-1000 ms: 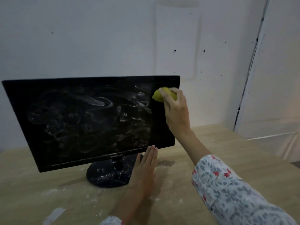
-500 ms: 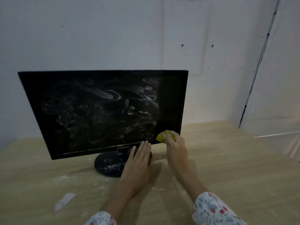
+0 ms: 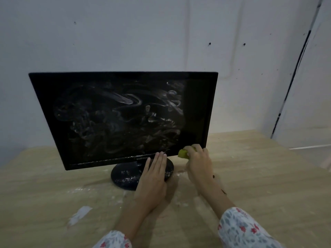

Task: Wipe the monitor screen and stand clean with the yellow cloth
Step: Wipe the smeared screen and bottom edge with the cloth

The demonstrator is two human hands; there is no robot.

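A black monitor (image 3: 118, 120) stands on a wooden table, its screen covered in white smears except for a dark strip along its right side. Its round black stand (image 3: 125, 178) is speckled with white powder. My left hand (image 3: 154, 178) lies flat, fingers together, pressing on the right part of the stand. My right hand (image 3: 198, 162) is closed around the bunched yellow cloth (image 3: 184, 153), which touches the bottom right corner of the monitor's frame.
The wooden table (image 3: 250, 185) carries scattered white powder and a white smear (image 3: 79, 214) at the front left. A pale wall stands close behind the monitor. A white door panel (image 3: 309, 104) is on the right.
My right hand has dragged the cloth down the right side of the screen from the top to the bottom right corner. The left hand has stayed on the stand.
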